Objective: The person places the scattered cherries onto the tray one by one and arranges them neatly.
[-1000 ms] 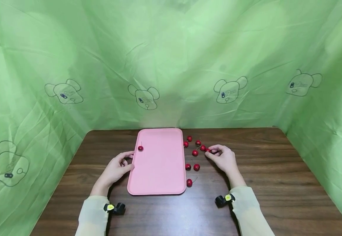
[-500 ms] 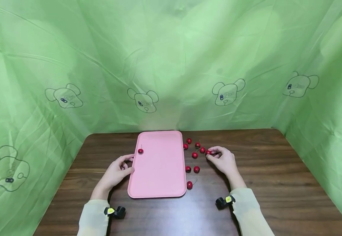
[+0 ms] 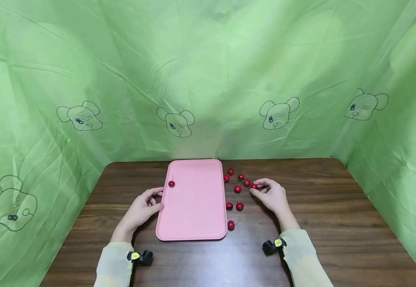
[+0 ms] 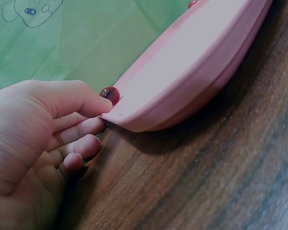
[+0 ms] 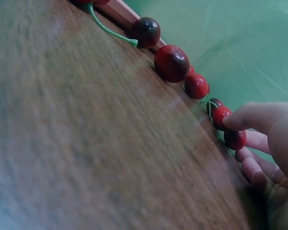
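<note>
A pink tray (image 3: 193, 203) lies flat on the table, and my left hand (image 3: 138, 211) grips its left rim between thumb and fingers. In the left wrist view the thumb (image 4: 93, 103) presses on the tray's edge. One cherry (image 3: 171, 183) with a stem sits inside the tray near that edge. To the tray's right, my right hand (image 3: 272, 196) pinches a red cherry (image 3: 254, 186) with thumb and fingertips, at table level. In the right wrist view this cherry (image 5: 234, 139) shows partly behind the thumb.
Several loose cherries lie between tray and right hand, among them a stemmed cherry (image 3: 231, 225) in front and another cherry (image 3: 230, 172) at the back. Green fabric (image 3: 208, 79) with bear drawings rises behind the wooden table (image 3: 337, 223) and along its sides.
The head view has shifted slightly, so the table appears a little lower. Both hands stay in nearly the same place, with the tray and cherries where they were.
</note>
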A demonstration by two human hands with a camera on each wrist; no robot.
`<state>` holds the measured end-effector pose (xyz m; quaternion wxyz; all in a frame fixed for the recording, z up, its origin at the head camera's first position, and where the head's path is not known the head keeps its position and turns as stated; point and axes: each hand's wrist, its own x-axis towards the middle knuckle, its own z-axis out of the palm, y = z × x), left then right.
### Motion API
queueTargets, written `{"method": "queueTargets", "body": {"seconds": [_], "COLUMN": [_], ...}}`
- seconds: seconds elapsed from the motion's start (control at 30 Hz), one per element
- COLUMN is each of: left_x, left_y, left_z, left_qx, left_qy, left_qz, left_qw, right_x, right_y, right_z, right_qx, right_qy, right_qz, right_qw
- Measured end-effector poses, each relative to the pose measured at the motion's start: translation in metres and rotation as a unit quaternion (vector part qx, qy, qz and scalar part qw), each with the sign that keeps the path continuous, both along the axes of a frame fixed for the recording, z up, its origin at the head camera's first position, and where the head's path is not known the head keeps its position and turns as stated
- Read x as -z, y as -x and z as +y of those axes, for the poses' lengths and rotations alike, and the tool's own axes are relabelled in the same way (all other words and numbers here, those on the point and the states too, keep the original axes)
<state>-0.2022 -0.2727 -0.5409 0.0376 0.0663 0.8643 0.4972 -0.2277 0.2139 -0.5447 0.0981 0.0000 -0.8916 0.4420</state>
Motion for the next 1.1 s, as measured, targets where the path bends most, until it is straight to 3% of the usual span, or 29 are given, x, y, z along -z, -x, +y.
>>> {"method": "queueTargets", "body": {"seconds": [0.63, 1.1], "left_x": [-0.0021, -0.0029], "left_y": [0.0033, -0.0018], "left_z": [0.0019, 0.0015], "left_qx": [-0.003, 0.000], "left_qy": [-0.005, -0.017], "left_qz": [0.012, 0.005], "left_qw": [0.9999, 0.9999], "right_x": [0.0018, 0.0001], "right_y": [0.0051, 0.0027], "right_z": [0.0033, 0.0039], "right_qx": [-0.008, -0.008], "right_qy": [0.000, 0.012], "right_qz": [0.007, -0.008], "right_qw": [0.9999, 0.9999]}}
